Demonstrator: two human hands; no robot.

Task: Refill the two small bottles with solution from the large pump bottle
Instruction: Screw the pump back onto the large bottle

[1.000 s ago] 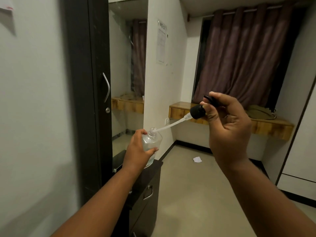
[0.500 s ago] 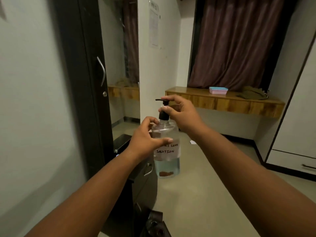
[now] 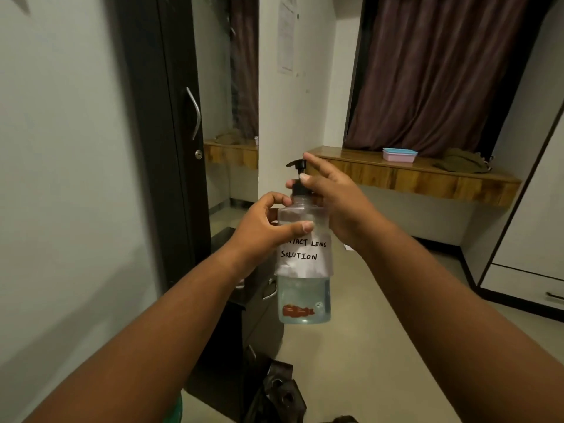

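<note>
Bottle-handling, mainly: holding the large pump bottle (image 3: 304, 264) upright in mid-air, out in front of the chest, above the floor and just beside the dark drawer unit (image 3: 259, 303). Wrapping the left hand (image 3: 265, 230) round the clear shoulder, thumb lying across the front just above the paper label (image 3: 303, 254), fingers curled behind and clamped on the plastic. Pinching the black pump collar (image 3: 299, 190) with the thumb and a finger of the right hand (image 3: 338, 203), remaining fingers splaying apart toward the wooden ledge (image 3: 412, 178).

Judging the bottle as rigid clear plastic, smooth and likely slippery if wet, with liquid sitting only in the lower part, so probably light to moderate and bottom-weighted. Gripping at the shoulder seems sound for steadying; taking hold lower, over the label, would likely risk sliding the paper. Treating the thin pump stem and spout (image 3: 295, 163) as the weak points: better turning at the ribbed collar than levering on the nozzle.

Not seeing the two small bottles anywhere in view.
</note>
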